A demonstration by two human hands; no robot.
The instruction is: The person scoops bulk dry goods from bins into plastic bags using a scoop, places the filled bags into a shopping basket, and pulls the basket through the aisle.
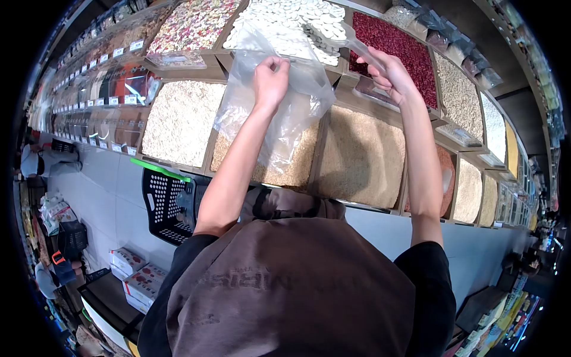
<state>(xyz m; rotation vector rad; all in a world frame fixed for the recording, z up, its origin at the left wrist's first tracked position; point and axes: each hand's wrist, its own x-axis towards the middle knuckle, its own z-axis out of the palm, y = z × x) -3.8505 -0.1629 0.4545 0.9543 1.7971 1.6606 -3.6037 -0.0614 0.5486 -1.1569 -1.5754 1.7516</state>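
The left hand (272, 80) is closed on a clear plastic bag (312, 89), which hangs across the white beans (279, 15) and tan grain (300, 160). The right hand (391, 74) grips a clear scoop (358, 47), its head at the white beans, beside dark red beans (395, 44).

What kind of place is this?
Probably a grocery shop selling dry foods loose: brown wooden bins hold what look like dark red beans and flat white beans, rows of white rectangular cards resemble price labels, and there's a black plastic shopping basket.
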